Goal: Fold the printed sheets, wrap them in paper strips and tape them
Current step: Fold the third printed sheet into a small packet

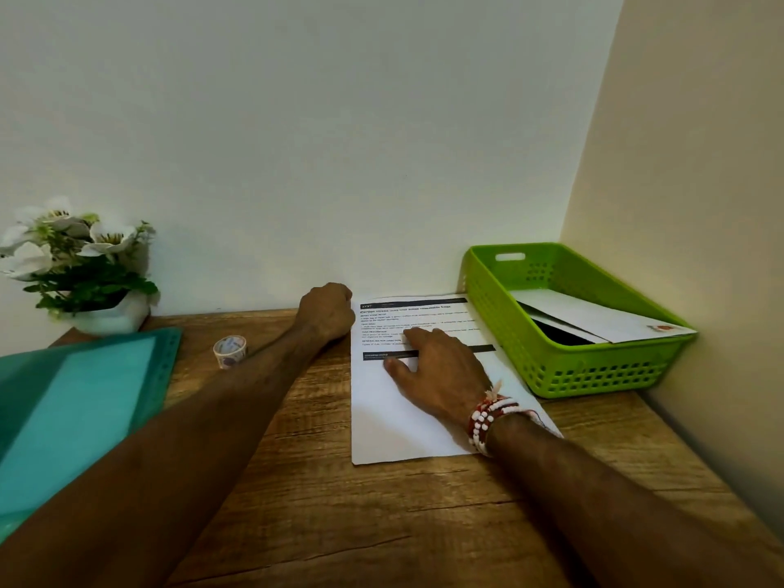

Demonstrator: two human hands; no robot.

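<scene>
Sheet: white printed paper sheet [394,422] flat on brown wooden table [382,524], beside green plastic basket [594,375] | right hand [437,371]: fingers spread, pressing sheet | left hand [326,309]: curled at sheet's far corner, grip unclear

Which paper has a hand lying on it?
The printed sheet flat on the wooden table: the right hand rests on it with spread fingers. The other papers lie inside the green basket, and no hand touches them.

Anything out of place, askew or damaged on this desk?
Only one thing: the white paper envelope in the green plastic basket lies tilted, its corner poking over the right rim. Nothing looks spilled or damaged.
</scene>
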